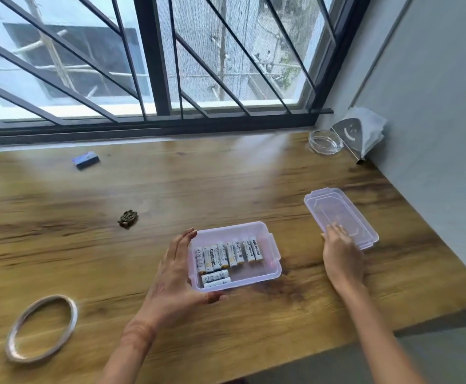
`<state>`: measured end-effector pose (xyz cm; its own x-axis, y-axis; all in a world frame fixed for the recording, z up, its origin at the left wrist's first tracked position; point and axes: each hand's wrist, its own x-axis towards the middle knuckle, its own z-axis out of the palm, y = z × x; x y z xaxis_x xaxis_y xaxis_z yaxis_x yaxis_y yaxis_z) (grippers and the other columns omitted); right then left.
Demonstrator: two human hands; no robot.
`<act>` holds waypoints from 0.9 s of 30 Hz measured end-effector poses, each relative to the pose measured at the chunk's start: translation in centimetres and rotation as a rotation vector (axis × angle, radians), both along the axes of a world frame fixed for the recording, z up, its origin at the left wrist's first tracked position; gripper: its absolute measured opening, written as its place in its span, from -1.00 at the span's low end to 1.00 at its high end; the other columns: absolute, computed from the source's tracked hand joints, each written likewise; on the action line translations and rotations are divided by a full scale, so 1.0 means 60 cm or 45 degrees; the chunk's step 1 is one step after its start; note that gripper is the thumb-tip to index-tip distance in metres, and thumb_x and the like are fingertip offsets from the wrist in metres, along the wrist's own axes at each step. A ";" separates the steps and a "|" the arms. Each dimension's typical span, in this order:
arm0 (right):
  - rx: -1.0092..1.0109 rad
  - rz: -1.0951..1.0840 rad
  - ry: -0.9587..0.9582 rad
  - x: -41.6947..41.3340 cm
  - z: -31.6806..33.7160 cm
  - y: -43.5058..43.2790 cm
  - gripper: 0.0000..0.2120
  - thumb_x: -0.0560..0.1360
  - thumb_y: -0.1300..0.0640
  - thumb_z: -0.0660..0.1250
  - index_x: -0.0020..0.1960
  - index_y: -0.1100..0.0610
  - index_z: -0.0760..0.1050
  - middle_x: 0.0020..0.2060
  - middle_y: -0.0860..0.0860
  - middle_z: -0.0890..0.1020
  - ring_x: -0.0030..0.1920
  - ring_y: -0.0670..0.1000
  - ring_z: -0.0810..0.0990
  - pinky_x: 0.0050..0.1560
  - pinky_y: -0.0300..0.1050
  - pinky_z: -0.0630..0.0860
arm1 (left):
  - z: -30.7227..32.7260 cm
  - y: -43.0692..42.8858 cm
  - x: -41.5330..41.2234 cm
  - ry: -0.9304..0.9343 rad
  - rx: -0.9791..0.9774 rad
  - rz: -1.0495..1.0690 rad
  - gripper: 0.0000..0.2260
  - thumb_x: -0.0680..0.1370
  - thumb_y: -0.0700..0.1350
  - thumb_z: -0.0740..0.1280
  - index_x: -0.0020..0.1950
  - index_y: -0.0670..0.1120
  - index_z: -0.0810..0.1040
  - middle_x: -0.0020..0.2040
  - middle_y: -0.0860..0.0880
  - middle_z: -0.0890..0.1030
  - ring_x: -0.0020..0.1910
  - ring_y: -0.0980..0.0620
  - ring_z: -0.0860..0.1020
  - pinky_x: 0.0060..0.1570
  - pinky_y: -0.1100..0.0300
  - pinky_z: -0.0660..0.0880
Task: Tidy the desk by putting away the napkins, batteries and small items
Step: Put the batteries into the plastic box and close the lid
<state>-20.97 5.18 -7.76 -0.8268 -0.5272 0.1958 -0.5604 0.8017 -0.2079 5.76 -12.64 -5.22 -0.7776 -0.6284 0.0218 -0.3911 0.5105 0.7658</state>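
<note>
A clear plastic box (273, 249) sits on the wooden desk (171, 184), with several white batteries (227, 254) lying inside it. My left hand (176, 273) holds the box at its left side, fingers along the wall and thumb under the near edge. The box's clear lid (337, 212) lies flat to the right. My right hand (340, 253) rests with straight fingers on the lid's near end. White napkins (372, 128) stand in a metal holder (349, 137) at the far right corner.
A coil of wire (42, 328) lies at the near left. A small brown figurine (128, 217) sits left of the box, and a small blue block (85, 159) lies further back. A glass ashtray (325, 142) stands beside the napkin holder. Barred window behind.
</note>
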 end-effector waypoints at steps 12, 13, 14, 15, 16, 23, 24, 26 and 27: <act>-0.919 0.179 0.082 0.066 0.120 -0.066 -0.82 0.52 0.16 0.27 0.04 0.21 0.58 -0.19 0.10 0.68 -0.23 0.04 0.63 -0.21 -0.22 0.49 | 0.002 0.008 0.003 0.006 0.164 -0.047 0.12 -0.03 0.47 0.40 0.40 0.31 -0.10 0.39 0.48 -0.13 0.43 0.34 0.02 0.42 0.12 0.19; -1.040 0.219 -0.036 0.074 0.135 -0.075 -0.80 0.54 0.13 0.25 0.06 0.18 0.57 -0.16 0.06 0.68 -0.19 -0.02 0.64 -0.16 -0.33 0.49 | 0.002 0.010 0.003 0.009 0.203 -0.050 0.14 -0.04 0.49 0.38 0.40 0.32 -0.12 0.41 0.46 -0.14 0.43 0.34 0.00 0.42 0.18 0.15; -1.151 0.267 -0.188 0.082 0.150 -0.085 -0.80 0.55 0.10 0.23 0.08 0.14 0.56 -0.17 0.02 0.67 -0.19 -0.06 0.65 -0.16 -0.38 0.50 | 0.002 0.012 0.004 0.013 0.246 -0.031 0.15 -0.05 0.49 0.39 0.41 0.32 -0.13 0.44 0.41 -0.09 0.44 0.32 0.02 0.40 0.21 0.16; -1.251 0.320 -0.337 0.089 0.163 -0.093 -0.81 0.56 0.09 0.21 0.09 0.10 0.54 -0.19 0.00 0.66 -0.22 -0.08 0.65 -0.21 -0.38 0.52 | 0.001 0.012 0.005 0.022 0.292 0.001 0.17 -0.05 0.47 0.42 0.42 0.32 -0.11 0.48 0.33 0.01 0.45 0.25 0.10 0.37 0.21 0.22; -1.330 0.357 -0.455 0.093 0.176 -0.101 -0.83 0.57 0.10 0.19 0.07 0.08 0.53 -0.22 -0.01 0.65 -0.29 -0.09 0.64 -0.27 -0.35 0.53 | -0.001 0.012 0.006 0.039 0.325 0.038 0.18 -0.05 0.44 0.45 0.44 0.29 -0.09 0.47 0.24 0.13 0.42 0.19 0.20 0.33 0.20 0.30; -0.942 0.453 -1.029 0.089 0.155 -0.150 -0.75 0.57 0.33 0.16 -0.15 0.14 0.56 -0.36 -0.09 0.57 -0.49 -0.22 0.42 -0.49 -0.38 0.36 | 0.012 0.015 0.017 0.243 0.583 0.180 -0.09 0.02 0.51 0.36 0.29 0.20 0.28 0.27 0.20 0.44 0.28 0.19 0.41 0.29 0.17 0.36; -0.776 0.502 -0.989 0.086 0.147 -0.153 -0.75 0.56 0.32 0.18 -0.17 0.12 0.57 -0.34 -0.10 0.56 -0.39 -0.20 0.46 -0.41 -0.39 0.36 | 0.019 0.017 0.016 0.290 0.639 0.204 -0.17 0.06 0.54 0.31 0.23 0.19 0.35 0.23 0.20 0.51 0.22 0.23 0.47 0.22 0.25 0.42; -0.458 0.619 -0.840 0.081 0.135 -0.160 -0.80 0.55 0.28 0.22 -0.13 0.20 0.61 -0.27 -0.03 0.50 -0.22 -0.07 0.48 -0.25 -0.32 0.34 | 0.027 0.019 0.012 0.356 0.687 0.257 -0.27 0.14 0.57 0.21 0.15 0.17 0.46 0.09 0.24 0.62 0.09 0.32 0.54 0.01 0.43 0.46; -0.357 0.661 -0.783 0.083 0.130 -0.164 -0.82 0.54 0.25 0.24 -0.09 0.23 0.62 -0.25 0.00 0.46 -0.19 -0.03 0.47 -0.22 -0.28 0.32 | 0.029 0.021 0.010 0.375 0.715 0.285 -0.29 0.16 0.56 0.21 0.14 0.16 0.48 0.07 0.23 0.63 0.07 0.30 0.56 -0.02 0.42 0.47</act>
<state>-15.98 -4.64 0.02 -0.4960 -0.8678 -0.0288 -0.5651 0.3478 -0.7482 6.36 -11.37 -3.48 -0.6387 -0.7518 -0.1642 -0.1752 -0.0657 0.9823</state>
